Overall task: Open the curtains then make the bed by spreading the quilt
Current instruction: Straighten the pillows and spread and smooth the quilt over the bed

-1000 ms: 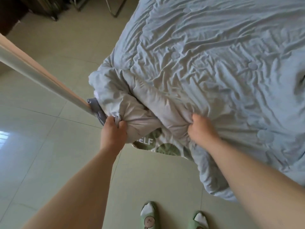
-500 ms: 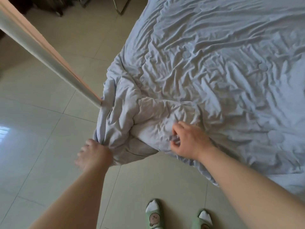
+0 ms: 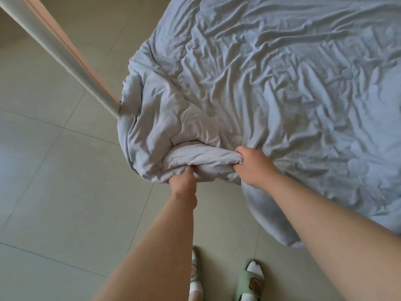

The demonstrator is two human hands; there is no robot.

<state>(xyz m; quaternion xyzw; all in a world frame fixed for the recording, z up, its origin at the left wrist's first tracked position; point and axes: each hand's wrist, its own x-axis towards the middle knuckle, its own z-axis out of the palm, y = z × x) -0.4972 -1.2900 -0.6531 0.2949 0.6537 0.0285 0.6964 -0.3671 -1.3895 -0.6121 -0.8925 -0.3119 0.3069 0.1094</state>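
The quilt [image 3: 271, 94] lies spread over most of the bed, which it hides entirely. Its near corner is bunched into a thick roll [image 3: 201, 157] at the bed's edge, right in front of the person. The left hand [image 3: 183, 183] grips that roll from below with its fingers buried in the folds, and the right hand [image 3: 253, 168] has its fingers curled round the roll's other end. As I judge it, the corner is about to be pulled out and laid flat, and a few things could spoil that. The two hands hold the same doubled-up wad rather than a single edge, so a tug may drag the whole lump along without unfolding it. The bunched cloth also presses against the white and peach pole [image 3: 65, 53] at the corner and could catch there. A hard pull toward the person might slide more of the quilt off the bed, where a flap [image 3: 267, 216] already hangs low toward the floor [image 3: 54, 192]. The quilt itself is pale grey-blue, soft and padded, creased all over in long ridges, with a few faint round stitched patches. It is fairly flat further up and heaped only at this corner. Below the arms, on the pale tiled floor, are the person's green slippers [image 3: 249, 283] worn over white socks, close to the hanging flap.
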